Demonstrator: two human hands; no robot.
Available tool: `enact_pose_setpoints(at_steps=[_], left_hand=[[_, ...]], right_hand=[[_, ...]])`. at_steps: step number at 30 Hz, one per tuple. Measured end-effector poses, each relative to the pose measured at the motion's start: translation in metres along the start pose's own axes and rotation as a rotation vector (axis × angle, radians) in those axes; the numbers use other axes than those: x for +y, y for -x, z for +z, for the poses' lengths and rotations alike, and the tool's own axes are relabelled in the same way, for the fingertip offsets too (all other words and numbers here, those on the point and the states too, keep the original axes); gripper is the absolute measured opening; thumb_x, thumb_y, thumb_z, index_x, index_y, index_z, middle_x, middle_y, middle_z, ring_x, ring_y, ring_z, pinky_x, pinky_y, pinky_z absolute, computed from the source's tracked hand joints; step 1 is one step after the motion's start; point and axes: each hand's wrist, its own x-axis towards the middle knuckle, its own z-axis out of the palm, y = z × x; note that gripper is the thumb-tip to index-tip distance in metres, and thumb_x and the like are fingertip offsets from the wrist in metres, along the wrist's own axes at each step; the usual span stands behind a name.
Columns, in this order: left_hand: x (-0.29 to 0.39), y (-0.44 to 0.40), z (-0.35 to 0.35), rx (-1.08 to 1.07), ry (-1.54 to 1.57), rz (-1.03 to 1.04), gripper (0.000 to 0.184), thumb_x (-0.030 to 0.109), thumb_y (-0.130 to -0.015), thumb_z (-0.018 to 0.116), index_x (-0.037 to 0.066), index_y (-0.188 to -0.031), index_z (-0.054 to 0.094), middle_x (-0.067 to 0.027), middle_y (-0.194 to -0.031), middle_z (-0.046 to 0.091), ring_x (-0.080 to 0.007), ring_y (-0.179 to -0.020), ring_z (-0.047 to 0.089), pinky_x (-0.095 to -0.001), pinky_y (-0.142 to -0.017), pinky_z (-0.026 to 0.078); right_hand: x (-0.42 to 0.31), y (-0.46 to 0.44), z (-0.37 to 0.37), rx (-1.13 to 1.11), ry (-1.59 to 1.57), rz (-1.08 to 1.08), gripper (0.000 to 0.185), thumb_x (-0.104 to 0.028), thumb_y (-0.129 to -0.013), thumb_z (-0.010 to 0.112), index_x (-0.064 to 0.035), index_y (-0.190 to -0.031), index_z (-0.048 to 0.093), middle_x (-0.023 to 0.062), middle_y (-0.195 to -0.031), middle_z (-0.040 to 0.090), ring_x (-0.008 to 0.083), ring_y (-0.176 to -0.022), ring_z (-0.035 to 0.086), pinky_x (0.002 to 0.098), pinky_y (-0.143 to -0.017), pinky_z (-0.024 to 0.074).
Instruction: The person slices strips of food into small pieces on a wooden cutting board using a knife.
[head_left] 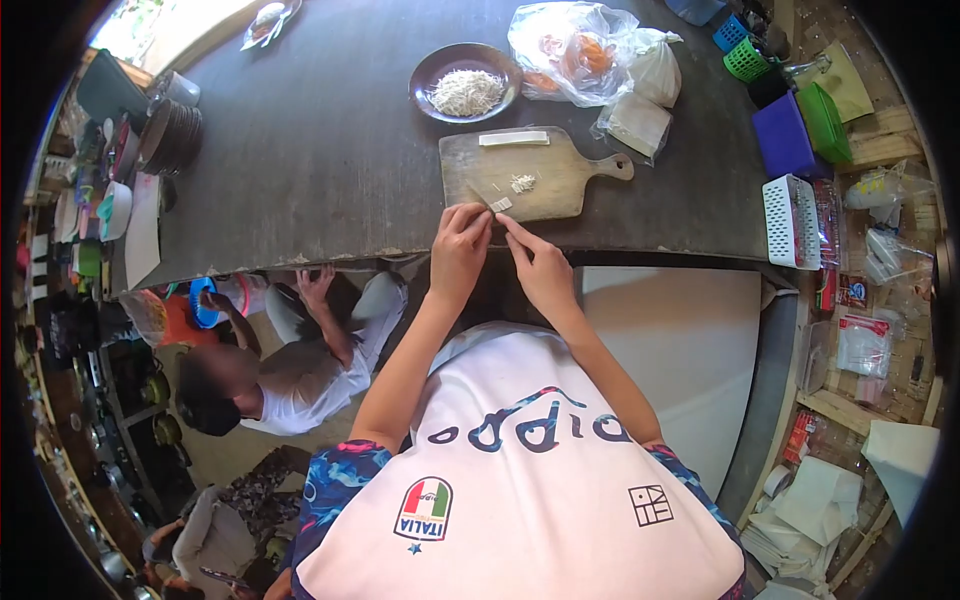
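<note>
A wooden cutting board (pixel 550 180) with a handle lies near the table's front edge. At its lower left edge, my left hand (pixel 462 240) is closed around a knife, whose thin blade (pixel 480 195) points up and left. The fingers of my right hand (pixel 538 262) are pressed together beside small pale pieces (pixel 502 204); whether they pinch a piece is too small to tell. A little heap of cut pale strips (pixel 523 183) sits mid-board, and a longer pale slab (pixel 514 138) lies along the far edge. Beyond the board, a dark plate (pixel 424 88) holds shredded white strips (pixel 467 93).
Plastic bags (pixel 570 55) with orange and white contents and a wrapped pale block (pixel 637 125) are behind the board. A white basket (pixel 791 222) stands at the right. Stacked dark bowls (pixel 168 137) are at the left. A person (pixel 310 385) sits below the table's left side.
</note>
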Motion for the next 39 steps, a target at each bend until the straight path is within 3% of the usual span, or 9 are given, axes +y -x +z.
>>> enact_pose_setpoints(at_steps=[2, 8, 20, 39], left_hand=[[0.002, -0.001, -0.002, -0.006, -0.01, -0.013, 0.018, 0.0, -0.09, 0.08, -0.001, -0.108, 0.082, -0.0103, -0.114, 0.076, -0.0318, -0.112, 0.07, -0.0425, -0.096, 0.059], [-0.002, -0.001, -0.003, -0.026, 0.012, 0.003, 0.02, 0.0, -0.09, 0.079, -0.001, -0.11, 0.08, -0.011, -0.115, 0.074, -0.0344, -0.115, 0.068, -0.044, -0.097, 0.058], [0.0, -0.003, -0.004, 0.01, 0.016, 0.004, 0.018, -0.001, -0.089, 0.081, -0.001, -0.107, 0.082, -0.0103, -0.114, 0.077, -0.0325, -0.11, 0.071, -0.0423, -0.096, 0.059], [-0.01, -0.005, -0.007, -0.042, 0.039, 0.04, 0.017, 0.003, -0.091, 0.079, 0.0, -0.108, 0.08, -0.0086, -0.114, 0.076, -0.0312, -0.111, 0.071, -0.0422, -0.095, 0.06]], right_hand=[[-0.001, -0.002, 0.001, 0.018, 0.011, -0.017, 0.038, -0.037, -0.113, 0.06, -0.0397, -0.15, 0.068, 0.0183, -0.114, 0.079, 0.0435, -0.104, 0.075, 0.0498, -0.088, 0.0596], [0.01, 0.004, 0.001, 0.02, -0.031, -0.039, 0.038, -0.038, -0.113, 0.06, -0.04, -0.15, 0.068, 0.0177, -0.121, 0.079, 0.0428, -0.108, 0.075, 0.0493, -0.09, 0.0602], [0.003, -0.001, 0.004, 0.02, -0.01, -0.025, 0.037, -0.038, -0.113, 0.06, -0.0393, -0.149, 0.069, 0.0184, -0.118, 0.079, 0.0437, -0.106, 0.075, 0.0495, -0.09, 0.0598], [0.007, 0.001, 0.003, -0.023, -0.046, -0.004, 0.038, -0.039, -0.114, 0.059, -0.0372, -0.15, 0.069, 0.0192, -0.124, 0.078, 0.0433, -0.116, 0.074, 0.0473, -0.096, 0.0587]])
